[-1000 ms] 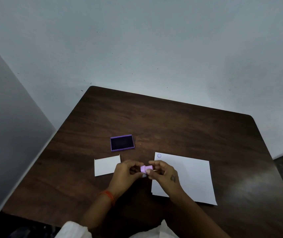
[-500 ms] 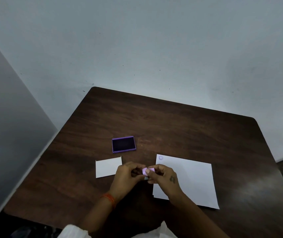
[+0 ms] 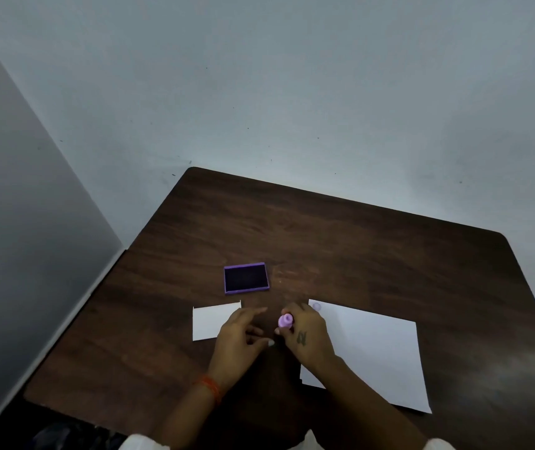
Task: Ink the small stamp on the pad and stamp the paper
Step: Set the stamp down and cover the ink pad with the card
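My right hand grips the small purple stamp, held just left of the white paper. A faint round purple print marks the paper's far left corner. My left hand hovers beside the stamp with fingers spread and nothing in it. The purple ink pad lies open on the dark wooden table, a little beyond my hands.
A small white card lies left of my left hand, partly under it. Pale walls close off the table's far side and left side. The table's rounded far corners are in view.
Both hands held the stamp together before. My left hand has let go and drawn a little to the left, while my right hand keeps the stamp.
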`<state>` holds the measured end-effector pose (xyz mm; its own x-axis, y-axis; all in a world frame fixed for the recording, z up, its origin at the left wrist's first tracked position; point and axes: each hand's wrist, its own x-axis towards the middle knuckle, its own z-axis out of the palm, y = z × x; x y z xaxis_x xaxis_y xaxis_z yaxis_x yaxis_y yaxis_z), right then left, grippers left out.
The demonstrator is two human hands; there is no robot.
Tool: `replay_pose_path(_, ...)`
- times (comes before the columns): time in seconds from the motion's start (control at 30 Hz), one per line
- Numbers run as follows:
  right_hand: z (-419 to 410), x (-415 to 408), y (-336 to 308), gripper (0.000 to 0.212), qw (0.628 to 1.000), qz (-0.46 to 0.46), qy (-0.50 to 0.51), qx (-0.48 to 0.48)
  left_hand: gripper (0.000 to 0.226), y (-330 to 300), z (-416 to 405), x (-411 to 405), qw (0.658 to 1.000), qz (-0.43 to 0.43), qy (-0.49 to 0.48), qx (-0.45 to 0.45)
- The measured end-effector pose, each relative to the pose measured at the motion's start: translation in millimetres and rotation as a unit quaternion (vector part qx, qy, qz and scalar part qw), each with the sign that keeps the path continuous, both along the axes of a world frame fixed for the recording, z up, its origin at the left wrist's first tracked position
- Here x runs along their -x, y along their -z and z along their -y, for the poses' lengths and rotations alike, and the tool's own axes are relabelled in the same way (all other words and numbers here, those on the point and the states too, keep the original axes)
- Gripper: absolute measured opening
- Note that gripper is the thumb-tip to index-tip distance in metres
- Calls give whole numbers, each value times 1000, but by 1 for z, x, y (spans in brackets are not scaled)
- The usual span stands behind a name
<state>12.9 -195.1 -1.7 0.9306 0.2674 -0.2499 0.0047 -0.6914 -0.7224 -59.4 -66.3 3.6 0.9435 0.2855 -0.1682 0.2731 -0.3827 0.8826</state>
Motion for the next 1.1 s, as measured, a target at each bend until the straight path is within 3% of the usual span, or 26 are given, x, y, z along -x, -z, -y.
replay_pose_path(0.2, -1, -2, -1, 36, 998, -6, -39, 57, 57, 2, -5, 6, 1000, -18, -11, -3)
replay_pose_path(0.47, -26, 2, -24, 43, 988, 139, -71, 16, 39, -8, -29, 16, 987, 12, -149, -57)
replay_pose_path(0.63, -58, 8, -21, 42, 986, 97, -135, 13, 45, -8, -49, 17, 963, -55, -232, -126)
replay_pose_path(0.8, -73, 12, -7, 49, 983, 21, -160, 88, 59, -3, -53, 16, 951, -187, -229, -92)
replay_pose_path(1.1, -77, 13, -1, 47, 992, -26, -109, 56, 51, -5, -51, 10, 946, -190, -259, -45)
